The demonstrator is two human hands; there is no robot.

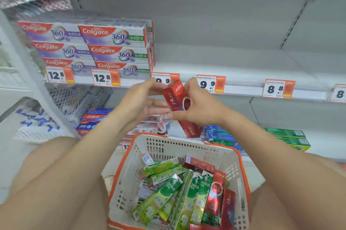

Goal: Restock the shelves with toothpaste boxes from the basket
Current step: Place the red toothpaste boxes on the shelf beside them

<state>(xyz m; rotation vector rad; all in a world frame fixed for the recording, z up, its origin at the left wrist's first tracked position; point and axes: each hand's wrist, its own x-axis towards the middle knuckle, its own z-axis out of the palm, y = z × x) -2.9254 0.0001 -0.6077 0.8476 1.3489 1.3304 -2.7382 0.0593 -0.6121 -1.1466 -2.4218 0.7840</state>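
A red toothpaste box [178,102] is held nearly upright in front of the middle shelf's edge [243,90]. My right hand [198,106] grips it from the right, thumb under, fingers over the top. My left hand [144,102] meets it from the left, fingers straight against its side and top corner. Below, a white basket with an orange rim [131,156] sits between my knees, holding several green and red toothpaste boxes [187,188].
Purple Colgate boxes [112,48] are stacked at the left of the middle shelf; the shelf to their right is bare. Price tags line the edge. The lower shelf holds blue [219,136], green [288,136] and red-blue boxes [93,119]. A wire divider [78,98] stands at left.
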